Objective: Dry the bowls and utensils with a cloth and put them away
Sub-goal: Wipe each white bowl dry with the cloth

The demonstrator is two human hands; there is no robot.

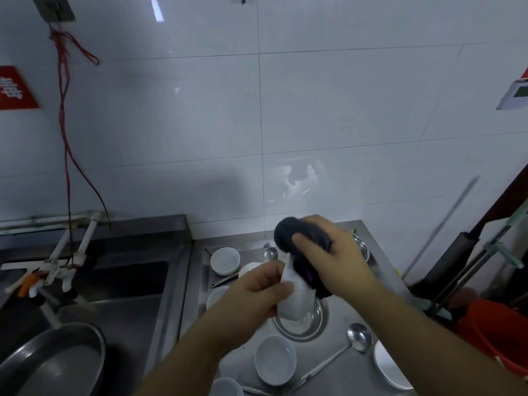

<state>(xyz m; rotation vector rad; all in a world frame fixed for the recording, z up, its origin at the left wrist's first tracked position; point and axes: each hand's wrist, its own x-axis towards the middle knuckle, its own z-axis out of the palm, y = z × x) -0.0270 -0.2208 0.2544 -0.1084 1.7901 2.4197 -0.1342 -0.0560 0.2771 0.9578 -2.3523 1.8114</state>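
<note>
My left hand (264, 287) grips a white bowl (297, 302) by its rim, tilted above the steel counter (351, 375). My right hand (328, 258) holds a dark cloth (294, 235) bunched against the bowl's upper side. Below the held bowl lies a shallow steel dish (311, 324). More white bowls stand on the counter: one at the back left (225, 260), one near the front (275, 360) and one at the right edge (388, 367). A steel ladle (358, 337) lies between those two, and a spoon (270, 254) lies behind my hands.
A steel sink (123, 284) with white taps (61, 270) is on the left, a large metal basin (54, 358) in its front corner. A red bucket (497, 330) and mop handles (457, 270) stand right of the counter. White wall tiles rise behind.
</note>
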